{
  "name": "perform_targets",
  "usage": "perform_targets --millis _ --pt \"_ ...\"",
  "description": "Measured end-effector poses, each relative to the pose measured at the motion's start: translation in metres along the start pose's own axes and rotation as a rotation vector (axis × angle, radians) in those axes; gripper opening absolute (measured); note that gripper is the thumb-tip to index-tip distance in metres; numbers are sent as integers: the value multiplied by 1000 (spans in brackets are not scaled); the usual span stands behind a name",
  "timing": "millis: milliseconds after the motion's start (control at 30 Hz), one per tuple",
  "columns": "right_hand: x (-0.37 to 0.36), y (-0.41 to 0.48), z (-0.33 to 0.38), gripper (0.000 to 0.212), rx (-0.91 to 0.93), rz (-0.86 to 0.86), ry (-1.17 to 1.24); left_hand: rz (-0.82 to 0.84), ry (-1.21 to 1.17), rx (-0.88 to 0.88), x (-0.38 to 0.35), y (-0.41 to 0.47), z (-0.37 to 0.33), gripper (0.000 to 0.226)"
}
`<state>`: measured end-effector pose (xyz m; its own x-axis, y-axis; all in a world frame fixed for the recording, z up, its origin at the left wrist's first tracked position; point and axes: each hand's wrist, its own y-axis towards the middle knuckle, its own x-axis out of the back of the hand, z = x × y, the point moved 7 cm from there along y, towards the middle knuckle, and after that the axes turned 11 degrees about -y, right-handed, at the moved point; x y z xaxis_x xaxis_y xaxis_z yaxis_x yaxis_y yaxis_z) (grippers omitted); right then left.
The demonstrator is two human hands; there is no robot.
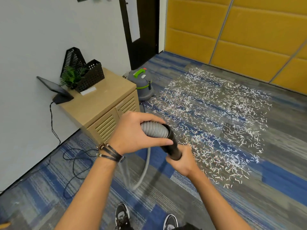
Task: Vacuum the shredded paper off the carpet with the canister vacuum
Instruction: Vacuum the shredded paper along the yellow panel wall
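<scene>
- Gripping the grey ribbed hose (pixel 154 130), your left hand (pixel 132 133) curls round it just behind the black nozzle tube (pixel 172 146); your right hand (pixel 181 161) clamps the tube's lower end.
- The shredded paper (pixel 216 113) covers the carpet (pixel 166 205) ahead and rightward, nearest your right hand; the tube slants down toward you, not at it.
- The canister vacuum (pixel 142 83) stands beside the cabinet (pixel 103 100), its contents hidden.

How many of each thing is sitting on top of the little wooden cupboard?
Black mesh baskets: 2
Plant: 1
Tablet: 1
White card: 1
Total: 5
</scene>
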<state>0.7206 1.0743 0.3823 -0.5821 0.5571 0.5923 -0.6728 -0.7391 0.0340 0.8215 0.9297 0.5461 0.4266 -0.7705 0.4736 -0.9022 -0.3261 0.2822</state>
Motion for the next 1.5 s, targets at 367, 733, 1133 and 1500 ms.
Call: perform_targets --millis 367,733,1133,1500 --pt "19 -36 -10 29 41 -87 12 -74 90 -80 -23 -25 -25 50" --pt "44 -84 -25 17 11 -180 22 88 37 -178 -57 -24 -48 52" --pt "17 -89 -2 12 32 -130 60 129 -37 -164 -36 -40 -42 52" --pt "18 -88 -9 19 -30 -167 -9 58 -11 -219 -36 -54 -34 51"
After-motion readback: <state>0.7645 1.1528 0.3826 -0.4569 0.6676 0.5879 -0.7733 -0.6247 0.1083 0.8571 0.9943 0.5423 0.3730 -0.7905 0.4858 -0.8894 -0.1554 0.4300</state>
